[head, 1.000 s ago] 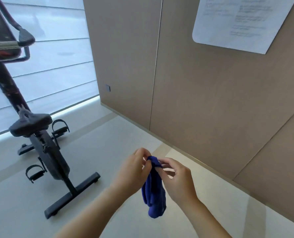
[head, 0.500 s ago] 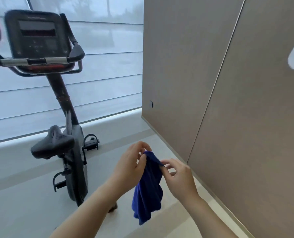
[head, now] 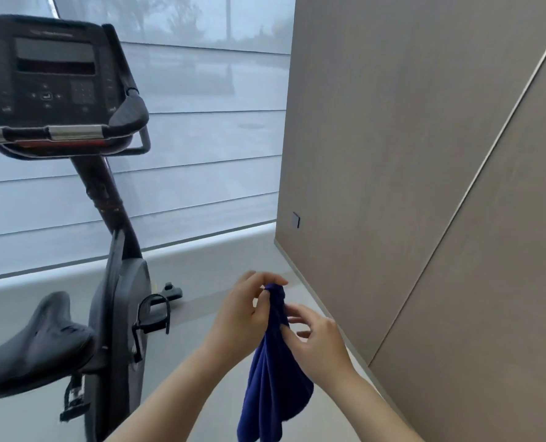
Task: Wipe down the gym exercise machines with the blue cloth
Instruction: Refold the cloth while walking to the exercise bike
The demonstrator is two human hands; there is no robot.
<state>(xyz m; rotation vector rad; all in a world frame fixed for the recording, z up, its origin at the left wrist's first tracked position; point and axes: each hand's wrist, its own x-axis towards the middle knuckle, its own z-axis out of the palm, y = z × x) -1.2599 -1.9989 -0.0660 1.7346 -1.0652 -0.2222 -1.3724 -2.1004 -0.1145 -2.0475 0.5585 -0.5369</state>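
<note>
A blue cloth hangs in folds in front of me, low in the middle of the view. My left hand pinches its top end between thumb and fingertips. My right hand touches the cloth a little lower on its right side, fingers curled against the fabric. A black exercise bike stands to the left, with its console and handlebar at upper left and its saddle at lower left. Both hands are apart from the bike.
A tan panelled wall fills the right side and meets the pale floor along a skirting line. A window with light blinds runs behind the bike. A pedal sticks out toward me.
The view has swung left and closer to the bike, so its console now fills the upper left. My right hand has slid lower down the cloth; my left still holds the top.
</note>
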